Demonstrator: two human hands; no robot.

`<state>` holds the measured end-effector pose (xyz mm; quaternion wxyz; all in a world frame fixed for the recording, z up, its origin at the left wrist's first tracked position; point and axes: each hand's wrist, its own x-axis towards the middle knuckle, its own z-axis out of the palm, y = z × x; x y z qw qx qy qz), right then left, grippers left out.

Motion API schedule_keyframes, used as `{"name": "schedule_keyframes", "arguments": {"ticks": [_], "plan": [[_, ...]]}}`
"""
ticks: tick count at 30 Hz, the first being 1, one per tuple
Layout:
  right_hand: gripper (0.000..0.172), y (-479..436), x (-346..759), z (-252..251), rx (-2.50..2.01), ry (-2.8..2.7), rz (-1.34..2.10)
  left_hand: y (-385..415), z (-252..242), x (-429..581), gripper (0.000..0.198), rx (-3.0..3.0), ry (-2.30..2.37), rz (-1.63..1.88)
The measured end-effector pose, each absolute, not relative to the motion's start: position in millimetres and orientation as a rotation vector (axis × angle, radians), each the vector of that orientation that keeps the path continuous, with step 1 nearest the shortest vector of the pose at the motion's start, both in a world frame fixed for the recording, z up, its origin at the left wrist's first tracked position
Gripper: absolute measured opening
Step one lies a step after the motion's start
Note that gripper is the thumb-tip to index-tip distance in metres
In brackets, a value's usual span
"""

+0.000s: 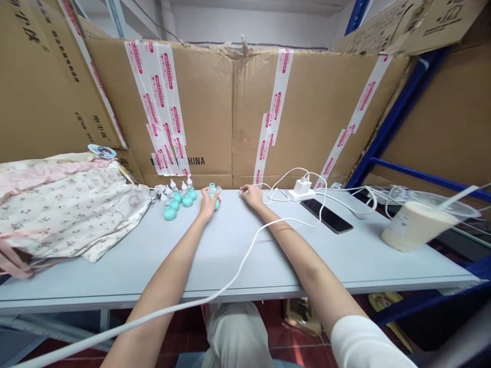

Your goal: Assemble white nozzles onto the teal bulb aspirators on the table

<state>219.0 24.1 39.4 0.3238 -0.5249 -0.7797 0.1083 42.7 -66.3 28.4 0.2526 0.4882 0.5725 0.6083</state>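
Brown cardboard walls off the far edge of the pale table, crossed by strips of red-and-white tape. Read the tabletop as a clock face centred between your forearms, with twelve at the cardboard. Your left hand is near eleven, its fingers curled around a teal bottle; whether you grip more than one, I cannot tell. At twelve, just apart from it, your right hand has its fingertips drawn narrow; whether something small is pinched there is too fine to make out.

Around ten stand the other teal bottles, close together, several with white tips on top. They look light and round, so a sideways sweep of your left knuckles could topple the nearest and set the rest rolling.

Your white cable crosses in front of both forearms; should an arm lift into it, it might tug the charger between one and two, or drag over the phone at two to three. At three, the drink cup with its straw could spill if your right elbow swung wide. Toward nine lies a flowered bag.
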Motion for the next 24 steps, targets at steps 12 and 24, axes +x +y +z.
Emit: {"name": "schedule_keyframes", "arguments": {"ticks": [12, 24], "plan": [[0.027, 39, 227, 31, -1.533, -2.043, 0.387, -74, 35, 47, 0.027, 1.367, 1.481, 1.642], [0.022, 43, 225, 25, -1.436, -2.01, 0.366, -68, 31, 43, 0.028, 1.335, 1.435, 1.64]]}}
